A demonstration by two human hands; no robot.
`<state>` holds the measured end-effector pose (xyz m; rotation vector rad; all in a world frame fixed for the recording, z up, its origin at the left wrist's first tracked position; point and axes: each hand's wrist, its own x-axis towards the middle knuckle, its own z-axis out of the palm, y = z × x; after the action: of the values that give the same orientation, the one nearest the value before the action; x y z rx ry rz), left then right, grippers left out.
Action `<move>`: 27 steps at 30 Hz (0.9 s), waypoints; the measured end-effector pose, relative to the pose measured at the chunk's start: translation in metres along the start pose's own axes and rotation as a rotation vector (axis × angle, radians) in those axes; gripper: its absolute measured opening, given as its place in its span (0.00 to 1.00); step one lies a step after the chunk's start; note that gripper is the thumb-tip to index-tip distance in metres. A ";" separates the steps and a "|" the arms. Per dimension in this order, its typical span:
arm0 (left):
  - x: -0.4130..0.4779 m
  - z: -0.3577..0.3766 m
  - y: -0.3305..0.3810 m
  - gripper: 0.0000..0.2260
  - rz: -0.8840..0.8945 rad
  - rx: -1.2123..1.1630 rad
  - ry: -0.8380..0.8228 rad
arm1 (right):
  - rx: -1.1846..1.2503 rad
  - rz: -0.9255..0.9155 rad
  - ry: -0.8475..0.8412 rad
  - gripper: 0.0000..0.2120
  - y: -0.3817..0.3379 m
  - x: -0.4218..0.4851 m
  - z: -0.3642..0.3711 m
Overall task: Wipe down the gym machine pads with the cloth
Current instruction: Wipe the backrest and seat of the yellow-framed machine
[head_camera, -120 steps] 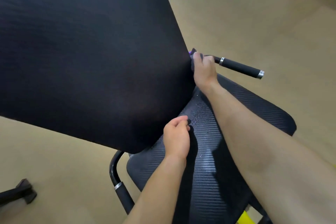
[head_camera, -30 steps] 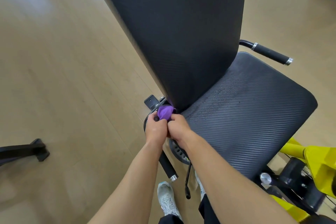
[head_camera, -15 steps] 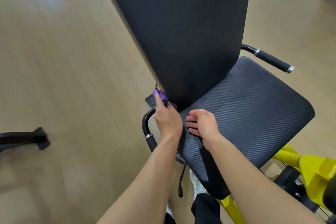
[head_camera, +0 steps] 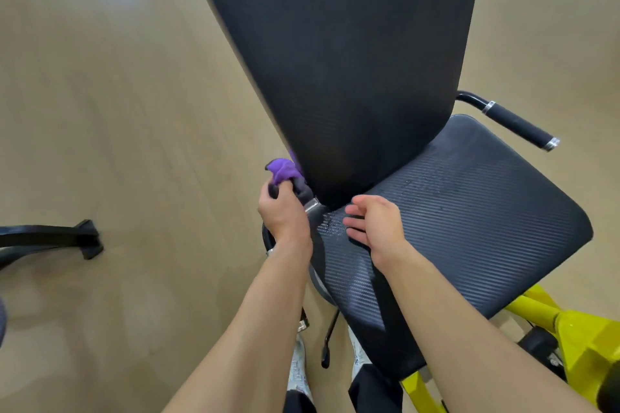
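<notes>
A tall black back pad (head_camera: 342, 54) rises over a ribbed black seat pad (head_camera: 469, 221) of a gym machine. My left hand (head_camera: 285, 214) is shut on a purple cloth (head_camera: 283, 170) at the back pad's lower left edge, beside the seat's near-left corner. My right hand (head_camera: 375, 228) hovers just over the seat's near-left part with fingers spread, holding nothing. Small wet droplets dot the seat near the hinge.
A black grip handle (head_camera: 518, 126) sticks out at the seat's far right. The yellow frame (head_camera: 577, 339) lies at lower right. A black machine foot (head_camera: 80, 238) rests on the tan floor at left. My shoes (head_camera: 298, 369) show below the seat.
Both hands held the cloth together at the seat's corner a second ago. My right hand let go and moved onto the seat; my left hand lifted the cloth slightly along the back pad's edge.
</notes>
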<state>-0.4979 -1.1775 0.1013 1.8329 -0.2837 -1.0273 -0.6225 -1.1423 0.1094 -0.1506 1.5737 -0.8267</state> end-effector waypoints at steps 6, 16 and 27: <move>-0.025 0.002 0.007 0.10 0.029 0.273 -0.136 | -0.044 -0.009 0.033 0.08 -0.013 -0.010 0.001; -0.076 -0.011 0.039 0.06 -0.045 0.513 -0.613 | -0.109 0.001 -0.152 0.13 -0.041 -0.046 -0.002; -0.080 -0.012 0.117 0.10 0.429 0.339 -0.478 | -0.469 -1.269 0.384 0.26 -0.130 -0.056 0.039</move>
<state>-0.5103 -1.1804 0.2430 1.6820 -1.1464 -1.1416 -0.6234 -1.2234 0.2320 -1.5153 1.9555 -1.4645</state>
